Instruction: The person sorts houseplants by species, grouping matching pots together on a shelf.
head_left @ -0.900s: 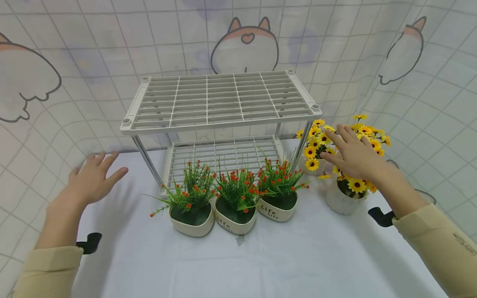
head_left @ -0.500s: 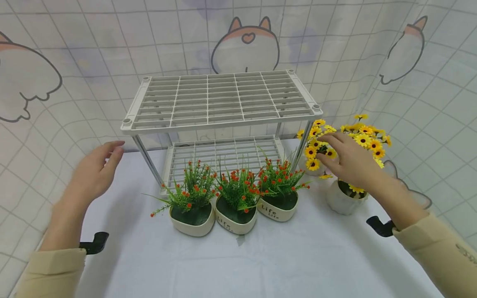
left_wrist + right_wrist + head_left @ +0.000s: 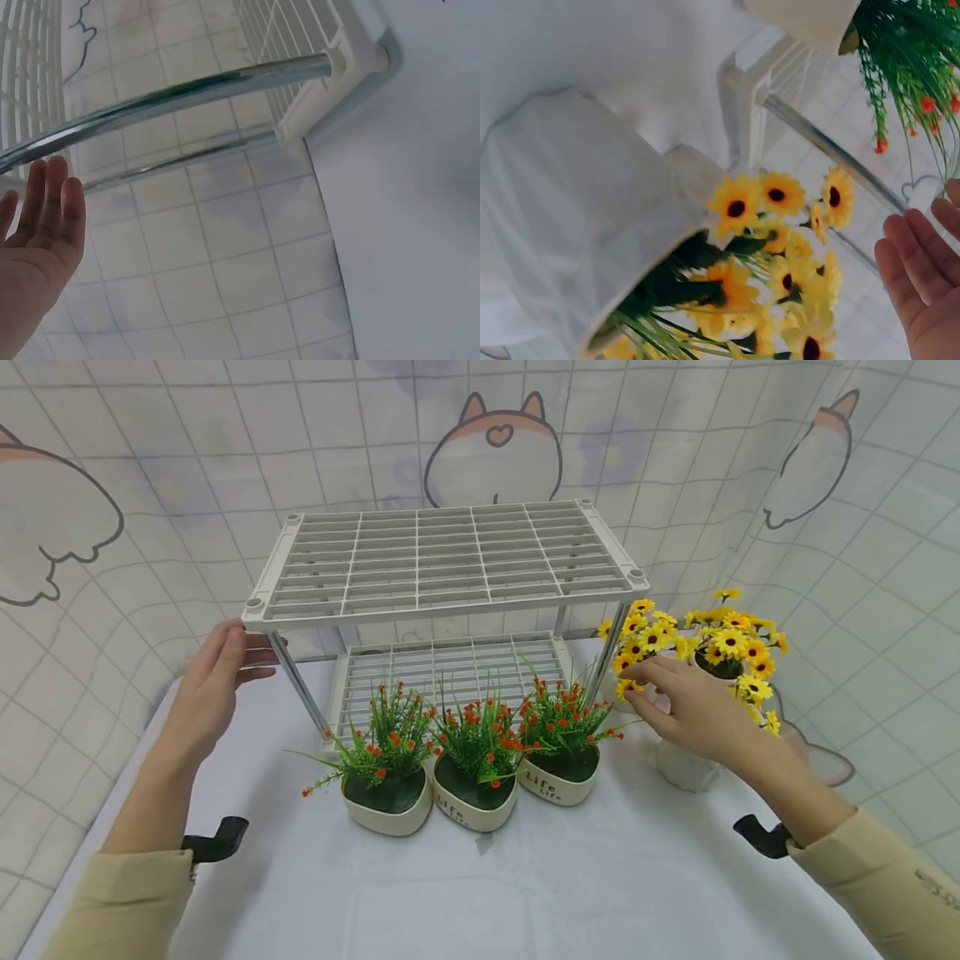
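Observation:
A white two-tier rack (image 3: 450, 613) with metal posts stands on the cloth. My left hand (image 3: 197, 706) is at its front left post (image 3: 296, 681), just under the top corner. In the left wrist view the fingers (image 3: 73, 214) reach out straight beside the post, uncurled; contact is unclear. My right hand (image 3: 693, 708) hovers near the front right post (image 3: 607, 652), fingers loosely bent and holding nothing. Behind and below it are yellow sunflowers (image 3: 731, 643) in a white pot (image 3: 686, 768), partly hidden by the hand; the right wrist view shows the flowers (image 3: 736, 208) close up.
Three cream pots (image 3: 474, 814) of green plants with red blossoms stand before the rack's lower shelf (image 3: 442, 660). A second sunflower plant (image 3: 633, 647) is behind the right post. Patterned grid cloth (image 3: 180, 485) hangs behind and at both sides.
My left hand has moved right and up to the rack's left front post. My right hand has shifted slightly left and down toward the right post, its fingers bending more. Rack and pots have stayed put.

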A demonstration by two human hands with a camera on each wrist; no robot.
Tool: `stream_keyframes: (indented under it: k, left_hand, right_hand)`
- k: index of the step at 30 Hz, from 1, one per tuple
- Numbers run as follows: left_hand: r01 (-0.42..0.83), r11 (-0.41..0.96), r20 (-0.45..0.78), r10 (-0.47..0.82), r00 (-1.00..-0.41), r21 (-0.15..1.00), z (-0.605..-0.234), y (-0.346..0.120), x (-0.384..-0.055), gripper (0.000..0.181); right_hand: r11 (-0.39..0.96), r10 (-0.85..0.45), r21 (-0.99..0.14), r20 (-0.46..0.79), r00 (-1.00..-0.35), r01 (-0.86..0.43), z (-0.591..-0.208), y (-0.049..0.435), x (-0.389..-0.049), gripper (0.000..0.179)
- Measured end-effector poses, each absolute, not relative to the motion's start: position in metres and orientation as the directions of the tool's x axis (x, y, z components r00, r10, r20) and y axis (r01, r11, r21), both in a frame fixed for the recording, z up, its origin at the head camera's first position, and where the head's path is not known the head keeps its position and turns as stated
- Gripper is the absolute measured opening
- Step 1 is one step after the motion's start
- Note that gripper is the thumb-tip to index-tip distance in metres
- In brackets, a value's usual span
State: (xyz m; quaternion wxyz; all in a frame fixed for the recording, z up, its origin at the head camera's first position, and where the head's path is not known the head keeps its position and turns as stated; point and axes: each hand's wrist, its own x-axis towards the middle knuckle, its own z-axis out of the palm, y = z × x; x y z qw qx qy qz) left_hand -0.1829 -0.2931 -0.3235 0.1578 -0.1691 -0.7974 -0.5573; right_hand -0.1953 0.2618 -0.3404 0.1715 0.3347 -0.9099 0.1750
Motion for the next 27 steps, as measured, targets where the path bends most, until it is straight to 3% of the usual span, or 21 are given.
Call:
stream_keyframes:
  k: [4,14,22,27]
  left_hand:
    - [0.458,0.208,0.452,0.081,-0.888,0.864,-0.320,-0.283,-0.184,0.032]
    - [0.451,0.279,0.483,-0.055,-0.874,0.847,-0.313,-0.261,-0.186,0.030]
    - [0.371,0.261,0.426,-0.196,-0.883,0.891,-0.307,-0.253,-0.189,0.030]
    - [0.359,0.194,0.400,-0.248,-0.882,0.913,-0.307,-0.251,-0.190,0.023]
  right_hand:
    - [0.678,-0.583,-0.206,0.435,-0.686,-0.706,-0.348,0.260,-0.196,0.022]
    - [0.636,-0.564,-0.321,0.427,-0.707,-0.702,-0.365,0.259,-0.194,0.029]
    - [0.600,-0.400,-0.612,0.328,-0.856,-0.515,-0.382,0.259,-0.184,0.048]
    - [0.536,-0.334,-0.764,0.197,-0.922,-0.358,-0.390,0.262,-0.178,0.045]
